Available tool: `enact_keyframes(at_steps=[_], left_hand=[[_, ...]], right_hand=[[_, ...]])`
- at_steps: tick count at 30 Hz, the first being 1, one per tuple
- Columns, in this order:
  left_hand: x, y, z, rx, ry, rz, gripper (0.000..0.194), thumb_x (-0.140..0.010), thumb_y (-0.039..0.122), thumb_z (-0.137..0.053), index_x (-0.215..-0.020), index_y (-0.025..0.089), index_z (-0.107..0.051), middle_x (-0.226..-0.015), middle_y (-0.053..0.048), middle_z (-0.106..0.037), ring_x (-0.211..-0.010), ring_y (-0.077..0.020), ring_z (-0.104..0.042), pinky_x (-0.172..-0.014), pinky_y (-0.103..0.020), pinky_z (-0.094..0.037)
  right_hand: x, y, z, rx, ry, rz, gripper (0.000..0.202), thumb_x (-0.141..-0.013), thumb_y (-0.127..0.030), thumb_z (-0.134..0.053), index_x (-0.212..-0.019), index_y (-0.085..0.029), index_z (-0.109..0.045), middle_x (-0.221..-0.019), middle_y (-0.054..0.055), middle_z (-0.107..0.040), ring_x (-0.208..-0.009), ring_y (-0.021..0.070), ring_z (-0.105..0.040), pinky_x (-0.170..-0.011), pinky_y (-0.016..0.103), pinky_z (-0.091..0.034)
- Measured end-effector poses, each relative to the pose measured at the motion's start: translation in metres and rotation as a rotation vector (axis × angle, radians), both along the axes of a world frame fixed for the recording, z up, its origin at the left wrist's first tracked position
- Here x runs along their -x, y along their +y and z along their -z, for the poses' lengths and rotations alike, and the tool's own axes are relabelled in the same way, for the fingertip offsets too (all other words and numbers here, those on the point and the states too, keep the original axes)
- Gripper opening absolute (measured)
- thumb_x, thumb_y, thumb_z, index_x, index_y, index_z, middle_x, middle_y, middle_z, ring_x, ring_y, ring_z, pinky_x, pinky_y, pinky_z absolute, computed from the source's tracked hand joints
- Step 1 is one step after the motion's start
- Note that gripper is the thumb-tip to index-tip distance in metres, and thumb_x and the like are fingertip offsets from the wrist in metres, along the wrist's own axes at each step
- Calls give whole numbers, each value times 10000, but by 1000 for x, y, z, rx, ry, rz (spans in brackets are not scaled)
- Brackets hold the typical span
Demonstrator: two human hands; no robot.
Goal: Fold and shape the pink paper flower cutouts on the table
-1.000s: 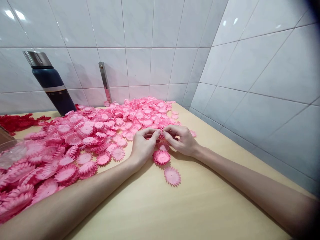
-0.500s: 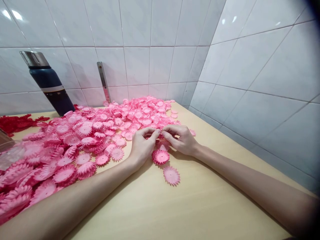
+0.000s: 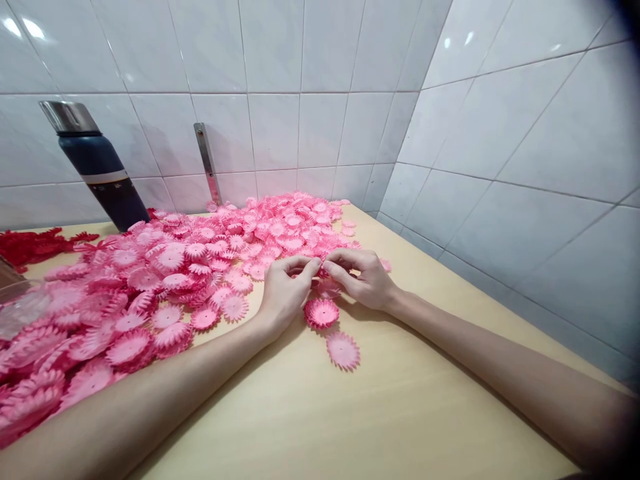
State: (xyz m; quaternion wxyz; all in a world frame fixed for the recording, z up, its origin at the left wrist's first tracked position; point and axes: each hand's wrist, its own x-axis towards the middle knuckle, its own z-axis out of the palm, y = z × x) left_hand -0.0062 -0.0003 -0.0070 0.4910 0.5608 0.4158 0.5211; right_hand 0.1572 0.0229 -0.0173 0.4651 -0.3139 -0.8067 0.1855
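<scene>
My left hand (image 3: 290,287) and my right hand (image 3: 365,280) meet over the table, thumbs and index fingers pinched together at the tips. Between them they hold a pink flower-petal disc (image 3: 329,288), partly hidden by the fingers; exactly where each hand grips it is hard to see. Just below lies a small stack of darker pink petal discs (image 3: 321,313) with a hole in the middle. Nearer me a single pale pink petal disc (image 3: 343,351) with a scalloped edge rests flat on the table.
A large heap of pink petal discs (image 3: 170,257) spreads across the left and back of the table (image 3: 380,407). Behind it a dark blue bottle (image 3: 107,173) stands near the tiled wall, beside red pieces (image 3: 40,245). A metal strip (image 3: 206,160) leans on the wall.
Both hands stay almost in place. The disc under the fingertips has shifted and tilted slightly; the discs on the table have not moved.
</scene>
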Motion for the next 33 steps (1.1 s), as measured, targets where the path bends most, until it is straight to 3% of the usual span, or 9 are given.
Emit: enact_keyframes(at_steps=[23,33], left_hand=[[0,0,1,-32,37,15,199,-753,331,-649,-769,149,-727,-824,-82,-717,-779,-202,-655,-761,-341,-546],[1,8,6,-23,-66,-215,207,-743,336,-636,-723,133,-672,-708,-52,-659,-691,-164,-628,-701,-314,-539]], right_hand=[[2,-1,0,-18,28,43,96,-799,-160,-543,-708,-157,-573,-550,-12,-552,-453,90,-452,-429,226,-351],[1,-1,-1,-27,50,150,95,-761,-155,-538,-667,-158,-543,-549,-6,-532,-457,99,-459,-444,242,-364]])
